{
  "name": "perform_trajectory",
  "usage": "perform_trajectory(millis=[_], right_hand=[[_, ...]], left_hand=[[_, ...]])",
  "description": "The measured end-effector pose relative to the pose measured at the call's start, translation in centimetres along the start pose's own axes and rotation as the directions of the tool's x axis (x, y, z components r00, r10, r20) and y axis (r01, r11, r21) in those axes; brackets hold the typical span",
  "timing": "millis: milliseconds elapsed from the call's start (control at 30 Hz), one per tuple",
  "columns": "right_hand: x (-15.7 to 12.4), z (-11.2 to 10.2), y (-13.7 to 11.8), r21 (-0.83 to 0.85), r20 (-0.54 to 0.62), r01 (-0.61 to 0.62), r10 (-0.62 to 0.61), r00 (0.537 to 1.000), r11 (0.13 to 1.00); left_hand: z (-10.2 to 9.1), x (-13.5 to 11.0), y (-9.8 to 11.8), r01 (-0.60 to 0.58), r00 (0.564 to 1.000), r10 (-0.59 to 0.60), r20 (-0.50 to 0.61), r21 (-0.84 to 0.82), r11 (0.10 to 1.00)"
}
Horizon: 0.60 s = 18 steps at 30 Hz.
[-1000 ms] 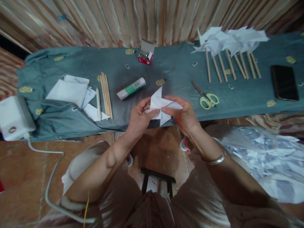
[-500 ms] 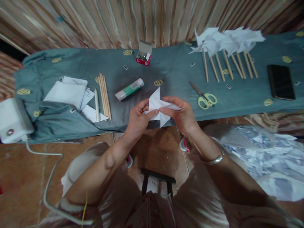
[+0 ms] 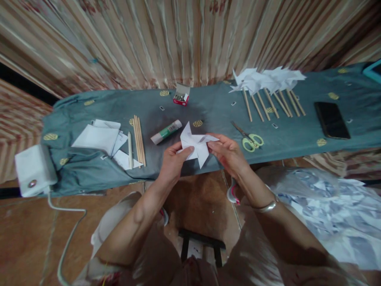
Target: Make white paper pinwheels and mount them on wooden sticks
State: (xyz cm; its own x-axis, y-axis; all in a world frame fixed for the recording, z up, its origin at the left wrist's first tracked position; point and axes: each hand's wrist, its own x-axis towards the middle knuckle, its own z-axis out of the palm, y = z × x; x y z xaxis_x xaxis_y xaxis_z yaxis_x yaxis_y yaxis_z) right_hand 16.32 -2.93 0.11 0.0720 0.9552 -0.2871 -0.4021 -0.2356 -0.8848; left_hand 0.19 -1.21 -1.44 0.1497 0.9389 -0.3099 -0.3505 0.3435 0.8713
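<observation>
A folded white paper pinwheel (image 3: 196, 145) is held over the front edge of the long table covered in grey-green cloth (image 3: 214, 107). My left hand (image 3: 174, 163) pinches its left side with thumb and fingers closed on the paper. On the pinwheel's right side my right hand (image 3: 228, 153) grips it, fingers curled around a flap. A glue stick (image 3: 166, 132) lies just behind the pinwheel to the left. Green-handled scissors (image 3: 249, 139) lie right of my right hand.
Sheets of white paper (image 3: 99, 139), a white pen (image 3: 130, 149) and wooden sticks (image 3: 139, 139) lie at the left. A small red box of pins (image 3: 181, 96) stands at the back. Finished pinwheels on sticks (image 3: 268, 89) and a black phone (image 3: 331, 119) lie right. Paper scraps (image 3: 327, 206) fill a bag below.
The camera has tilted up, so everything sits lower in the picture. My right fingers have slipped from the pinwheel's centre to its right flap; both hands still hold it.
</observation>
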Motion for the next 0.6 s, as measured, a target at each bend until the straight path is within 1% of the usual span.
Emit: perform_trajectory(millis=[100,267,400,467,600], right_hand=[[0.4,0.0,0.0,0.061,-0.02,0.004,-0.003,1.0,0.998],[1.4,0.0,-0.1,0.117,-0.11,0.011,0.002,0.994,0.993],[2.0,0.5,0.0,0.159,-0.126,0.001,0.019,0.992,0.987],[2.3,0.8,0.3,0.137,-0.138,0.011,0.008,0.99,0.99],[3.2,1.0,1.1,-0.032,-0.196,0.076,-0.081,0.977,0.997]], left_hand=[[-0.1,0.2,0.1,0.008,1.0,-0.009,-0.021,-0.045,0.999],[-0.3,0.5,0.4,0.021,0.999,-0.022,-0.035,-0.051,0.998],[-0.5,0.7,0.3,0.034,0.999,-0.036,-0.029,-0.066,0.997],[-0.6,0.8,0.2,0.043,0.999,-0.045,-0.024,-0.081,0.996],[-0.9,1.0,0.2,0.044,0.998,-0.049,-0.051,-0.089,0.995]])
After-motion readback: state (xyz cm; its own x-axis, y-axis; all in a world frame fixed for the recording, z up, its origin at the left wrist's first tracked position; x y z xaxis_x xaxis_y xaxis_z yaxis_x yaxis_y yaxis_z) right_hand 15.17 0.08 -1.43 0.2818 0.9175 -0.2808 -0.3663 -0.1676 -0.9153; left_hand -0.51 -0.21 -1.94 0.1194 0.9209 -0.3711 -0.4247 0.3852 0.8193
